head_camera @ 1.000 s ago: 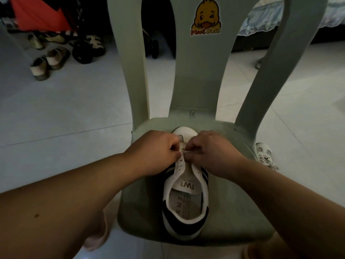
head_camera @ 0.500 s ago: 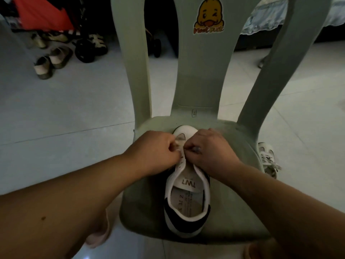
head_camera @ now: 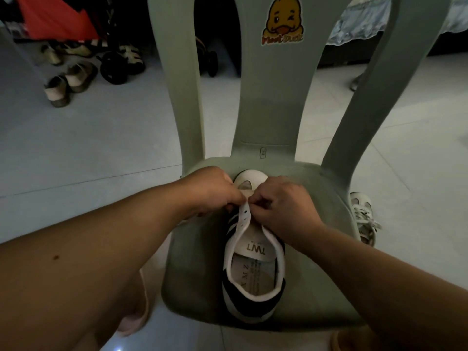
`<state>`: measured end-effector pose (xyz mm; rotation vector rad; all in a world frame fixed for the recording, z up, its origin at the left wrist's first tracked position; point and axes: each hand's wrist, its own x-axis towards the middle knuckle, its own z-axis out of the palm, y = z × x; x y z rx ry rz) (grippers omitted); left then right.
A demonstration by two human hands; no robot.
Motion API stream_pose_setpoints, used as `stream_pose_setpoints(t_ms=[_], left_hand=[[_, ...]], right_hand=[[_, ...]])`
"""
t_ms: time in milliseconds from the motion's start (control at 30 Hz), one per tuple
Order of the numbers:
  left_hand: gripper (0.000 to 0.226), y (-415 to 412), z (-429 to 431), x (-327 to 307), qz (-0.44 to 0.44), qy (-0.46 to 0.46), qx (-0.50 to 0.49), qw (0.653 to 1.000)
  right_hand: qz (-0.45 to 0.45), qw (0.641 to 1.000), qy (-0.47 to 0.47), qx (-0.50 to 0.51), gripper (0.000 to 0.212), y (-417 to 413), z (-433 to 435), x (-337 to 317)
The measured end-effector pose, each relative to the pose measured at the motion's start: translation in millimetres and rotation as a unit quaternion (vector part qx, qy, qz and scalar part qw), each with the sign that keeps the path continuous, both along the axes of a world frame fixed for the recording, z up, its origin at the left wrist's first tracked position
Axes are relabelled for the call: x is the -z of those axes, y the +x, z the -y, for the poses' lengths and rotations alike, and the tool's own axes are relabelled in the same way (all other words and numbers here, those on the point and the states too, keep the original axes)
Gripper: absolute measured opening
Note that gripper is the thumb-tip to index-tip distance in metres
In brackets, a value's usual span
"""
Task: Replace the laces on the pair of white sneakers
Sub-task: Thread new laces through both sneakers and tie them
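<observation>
On the seat of a pale green plastic chair [head_camera: 202, 274], lower centre of the frame: one white sneaker [head_camera: 253, 264] with dark side stripes and a dark heel band. Rests flat on its sole, toe toward the chair back, heel toward the lower edge of the frame, mouth open upward, printed insole showing.

Left hand [head_camera: 212, 191], entering from the lower left: fingers curled, tips pinching the top of the sneaker's left eyelet strip, held raised off the tongue. Row of eyelet holes showing along the strip just below the fingertips.

Right hand [head_camera: 283, 206], entering from the lower right: fingers curled as well, tips pinched on the same spot of the sneaker, touching the left fingertips. Cannot tell whether a lace sits between the fingers; hidden under the knuckles.

Right of centre, on the pale tiled floor [head_camera: 88, 148]: second white sneaker [head_camera: 362, 214], laced, just beside the seat's right edge.

Top centre, on the chair back: yellow duck sticker [head_camera: 282, 20]. Upper left: loose shoes [head_camera: 68, 82], a black wheel [head_camera: 114, 68], red cloth [head_camera: 55, 19].
</observation>
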<state>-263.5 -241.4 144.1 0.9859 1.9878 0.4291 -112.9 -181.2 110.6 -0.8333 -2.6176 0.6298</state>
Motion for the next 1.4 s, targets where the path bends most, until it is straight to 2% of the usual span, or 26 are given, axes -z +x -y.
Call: stream_pose_setpoints(t_ms=[100, 167, 233, 333, 400, 433, 533, 567, 600, 633, 700, 767, 867, 933, 1033, 1133, 1300, 1400], left_hand=[[0.013, 1.7, 2.9, -0.4, 0.032, -0.005, -0.006, 0.999], [0.007, 3.1, 4.7, 1.0, -0.018, 0.047, 0.058, 0.997], [0.006, 0.7, 8.0, 4.1, -0.115, 0.105, 0.145, 0.977], [0.009, -8.0, 14.8, 12.5, -0.25, 0.22, 0.263, 0.905], [0.021, -11.9, 18.9, 16.4, -0.311, 0.302, 0.329, 0.839], [0.025, -11.7, 21.5, 16.1, -0.323, 0.33, 0.346, 0.817], [0.026, -11.0, 22.8, 19.2, -0.335, 0.367, 0.36, 0.79], [0.025, -8.4, 22.9, 18.5, -0.334, 0.353, 0.358, 0.798], [0.022, -5.9, 23.1, 17.6, -0.329, 0.319, 0.344, 0.819], [0.017, -3.8, 23.8, 16.1, -0.307, 0.27, 0.311, 0.858], [0.012, 0.7, 24.4, 11.9, -0.197, 0.181, 0.193, 0.944], [0.019, 4.4, 19.9, 8.4, -0.116, 0.117, 0.092, 0.982], [0.037, 6.2, 9.3, 3.2, -0.111, 0.025, 0.049, 0.992], [0.044, 10.2, 6.3, 0.8, -0.075, -0.03, 0.039, 0.996], [0.037, 11.3, 3.8, 1.9, -0.003, -0.048, 0.008, 0.999], [0.028, 8.6, 3.4, 3.2, 0.018, -0.037, 0.002, 0.999], [0.019, 3.4, 9.5, 2.4, -0.096, 0.041, 0.138, 0.985], [0.015, 0.2, 13.7, -4.2, -0.234, 0.079, 0.268, 0.931]], right_hand=[[-0.01, 0.998, 0.063, -0.021, 0.024, -1.0, 0.3, 1.8], [-0.01, 0.995, 0.094, -0.035, 0.025, 0.7, -2.5, 5.0], [0.004, 0.993, 0.105, -0.056, 0.026, 3.8, -6.1, 6.4], [0.031, 0.993, 0.083, -0.079, 0.027, 8.6, -10.3, 1.7], [0.029, 0.998, 0.02, -0.059, 0.021, 10.1, -9.5, -6.1], [0.033, 0.998, -0.016, -0.044, 0.018, 9.9, -9.0, -10.1], [0.06, 0.993, -0.096, -0.022, 0.024, 5.9, -9.8, -13.9], [0.075, 0.991, -0.109, -0.017, 0.027, 3.3, -10.7, -14.2], [0.089, 0.989, -0.116, -0.015, 0.025, 0.9, -11.2, -14.4], [0.104, 0.987, -0.123, -0.014, 0.022, -1.3, -11.7, -14.5], [0.13, 0.982, -0.136, -0.018, 0.017, -3.3, -13.2, -14.0], [0.132, 0.979, -0.155, -0.019, 0.014, -3.2, -14.2, -14.8], [0.126, 0.979, -0.161, -0.015, 0.012, -3.0, -13.4, -13.8], [0.112, 0.981, -0.158, -0.004, 0.009, -2.9, -12.6, -11.4], [0.1, 0.983, -0.153, -0.003, 0.006, -3.3, -11.5, -10.0], [0.098, 0.983, -0.158, -0.008, 0.005, -3.7, -12.2, -9.6], [0.107, 0.982, -0.156, -0.009, 0.009, -3.1, -13.6, -9.6], [0.128, 0.979, -0.16, -0.002, 0.016, -3.5, -14.0, -9.2]])
